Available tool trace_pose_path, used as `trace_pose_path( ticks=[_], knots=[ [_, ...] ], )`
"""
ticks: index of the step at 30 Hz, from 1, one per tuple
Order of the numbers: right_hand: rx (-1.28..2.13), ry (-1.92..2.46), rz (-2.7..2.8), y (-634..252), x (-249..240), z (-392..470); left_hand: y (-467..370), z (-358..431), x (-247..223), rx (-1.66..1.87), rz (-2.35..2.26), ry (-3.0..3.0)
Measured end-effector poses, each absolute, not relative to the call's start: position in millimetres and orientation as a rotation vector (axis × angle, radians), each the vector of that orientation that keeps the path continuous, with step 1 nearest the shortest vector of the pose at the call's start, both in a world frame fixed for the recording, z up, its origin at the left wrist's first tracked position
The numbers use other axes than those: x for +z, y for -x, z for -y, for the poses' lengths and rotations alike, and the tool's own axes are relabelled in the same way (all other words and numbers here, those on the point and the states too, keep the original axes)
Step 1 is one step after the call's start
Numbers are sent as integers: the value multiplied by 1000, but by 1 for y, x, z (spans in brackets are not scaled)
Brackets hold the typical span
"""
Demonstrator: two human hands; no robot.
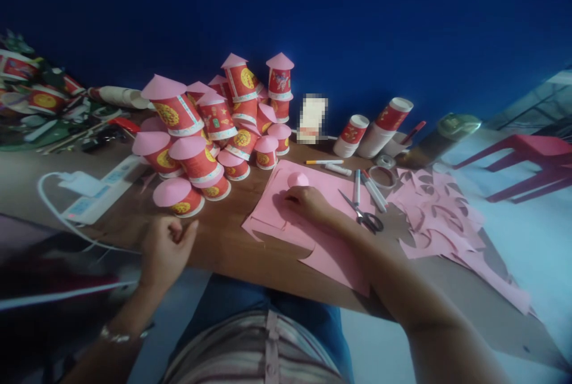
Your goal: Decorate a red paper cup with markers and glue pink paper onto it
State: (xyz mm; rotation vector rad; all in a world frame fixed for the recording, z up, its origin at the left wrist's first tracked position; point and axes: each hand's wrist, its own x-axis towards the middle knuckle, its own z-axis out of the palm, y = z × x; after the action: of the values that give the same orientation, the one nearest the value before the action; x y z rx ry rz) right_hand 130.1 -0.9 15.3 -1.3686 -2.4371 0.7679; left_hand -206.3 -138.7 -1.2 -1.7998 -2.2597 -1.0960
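Note:
My left hand point(167, 247) hovers at the table's near edge, fingers loosely curled with the thumb sticking out and nothing visible in them. Just beyond it stands a red paper cup with a pink cone roof point(172, 193). Over a stack of pink paper sheets point(330, 253) is my right hand point(308, 202), its fingers bent and drawn together. A small round pink piece point(298, 180) shows right behind its knuckles. Whatever the right fingertips hold, if anything, is too small to make out. Scissors point(369, 220) lie partly open on the sheets, right of that hand.
Several roofed red cups point(214, 116) are piled at the back left. A white power strip point(107, 190) with a plugged cable lies left. Cup stacks point(386, 128), markers point(375, 190), a tape roll point(382, 177) and pink paper scraps point(438, 211) occupy the right. A red stool point(531, 152) stands beyond.

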Motion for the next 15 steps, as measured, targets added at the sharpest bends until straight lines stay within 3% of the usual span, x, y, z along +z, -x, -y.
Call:
trace_pose_path(
  ticks=[3,6,10,14,15],
  knots=[
    [838,1299,2424,-131,17,-4,165,149,2,-1258,2118,2096],
    [832,1250,2426,-137,24,-9,125,158,12,-1146,2225,2725],
    [849,1213,2346,-161,39,-9,118,168,43,-458,2302,3493],
    [879,1291,2247,-195,45,-8,156,175,75,150,2158,3773],
    [893,1324,2222,-201,43,-8,163,176,78,127,2193,3723]
  ],
)
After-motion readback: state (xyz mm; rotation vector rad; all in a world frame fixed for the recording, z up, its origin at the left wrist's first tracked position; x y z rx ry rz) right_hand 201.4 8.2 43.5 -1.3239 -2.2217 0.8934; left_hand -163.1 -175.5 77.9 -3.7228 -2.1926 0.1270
